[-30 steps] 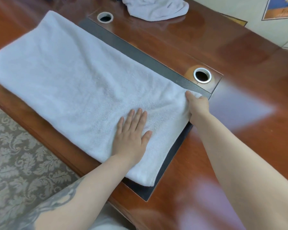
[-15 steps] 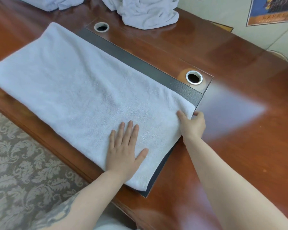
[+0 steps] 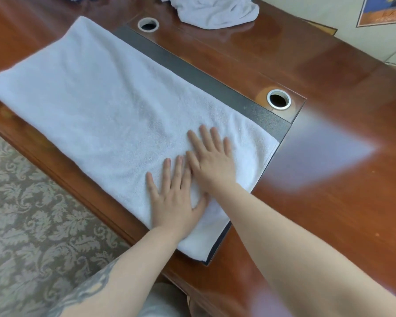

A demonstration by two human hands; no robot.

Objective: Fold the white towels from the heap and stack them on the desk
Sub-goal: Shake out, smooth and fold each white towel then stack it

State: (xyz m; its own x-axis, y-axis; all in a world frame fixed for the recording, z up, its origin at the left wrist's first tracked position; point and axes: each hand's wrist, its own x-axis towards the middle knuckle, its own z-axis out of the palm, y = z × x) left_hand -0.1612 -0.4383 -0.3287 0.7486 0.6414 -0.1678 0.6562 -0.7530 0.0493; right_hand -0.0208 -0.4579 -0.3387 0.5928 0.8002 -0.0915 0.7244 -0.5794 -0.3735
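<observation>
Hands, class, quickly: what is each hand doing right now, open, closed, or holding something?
Left hand: open, fingers straight, pressing flat on the white towel.
Right hand: open, fingers straight, flat on the same towel, holding nothing.

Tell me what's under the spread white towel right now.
A dark desk pad shows along the white towel's far and right edges, on the wooden desk. Both hands, left and right, lie flat on top. Anything else beneath is covered.
</observation>
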